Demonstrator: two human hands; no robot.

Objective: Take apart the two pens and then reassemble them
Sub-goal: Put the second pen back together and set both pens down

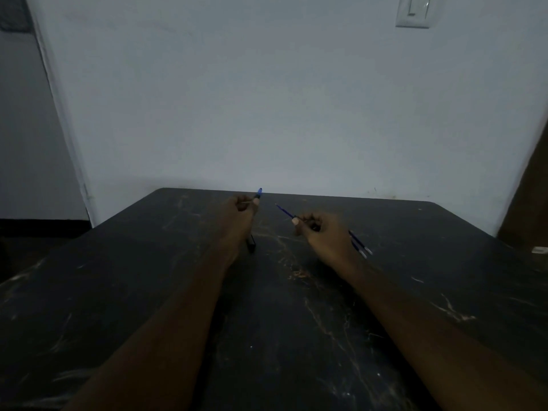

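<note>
My left hand (pixel 241 213) grips a dark pen barrel (pixel 251 243) whose blue end (pixel 259 191) sticks up past my fingertips, while its black lower end shows below my wrist. My right hand (pixel 318 229) pinches a thin blue ink refill (pixel 284 211) that points up and left toward the barrel. Behind my right wrist lie two more thin blue parts with pale tips (pixel 360 247); whether they rest on the table or are partly held by the hand cannot be told. The two hands are apart, with a gap between refill tip and barrel.
A dark scratched table (pixel 281 321) spreads under both forearms, its far edge against a pale wall. A small pale object (pixel 539 250) sits at the table's right edge. A light switch (pixel 413 10) is on the wall, top right.
</note>
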